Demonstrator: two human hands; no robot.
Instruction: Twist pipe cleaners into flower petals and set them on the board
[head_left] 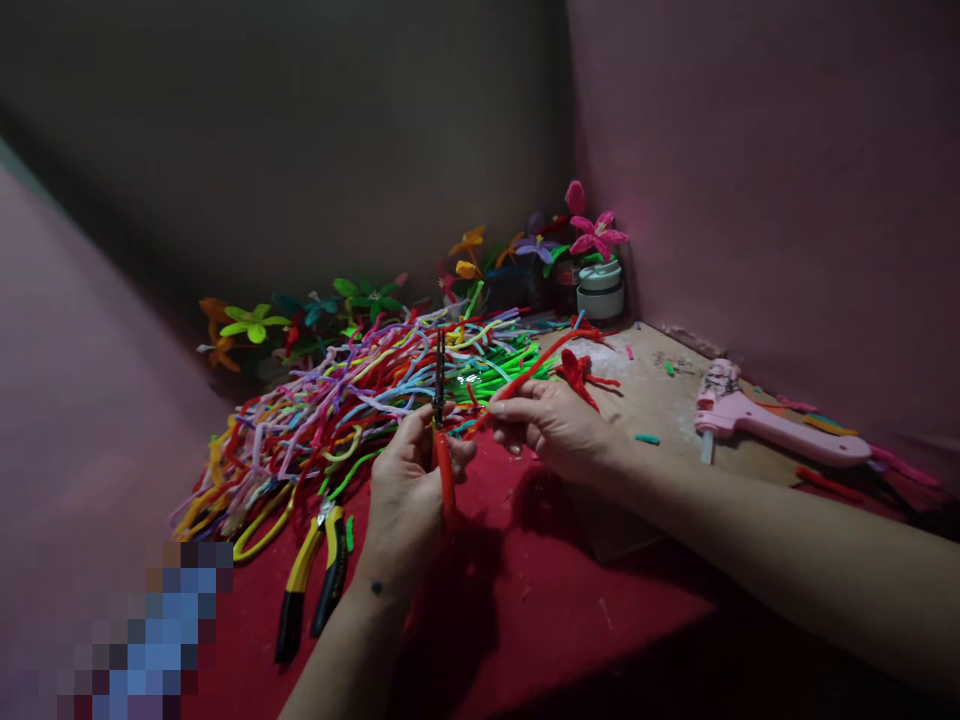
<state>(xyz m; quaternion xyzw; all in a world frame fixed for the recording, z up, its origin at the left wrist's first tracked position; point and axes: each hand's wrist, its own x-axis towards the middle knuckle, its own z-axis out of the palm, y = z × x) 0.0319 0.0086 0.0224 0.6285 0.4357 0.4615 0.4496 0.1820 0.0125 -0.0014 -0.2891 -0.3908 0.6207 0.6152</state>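
Pliers [311,580] lay just left of the left hand [409,480], which was clamped on a dark stick [439,375]. Beside it, the right hand [551,425] pinched a red pipe cleaner [525,375] meeting that stick; a loose pinch could let the wrap spring open.

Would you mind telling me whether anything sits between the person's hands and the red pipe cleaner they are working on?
Nothing visible does. The left hand grips the dark rod, and the right hand pinches the red pipe cleaner directly.
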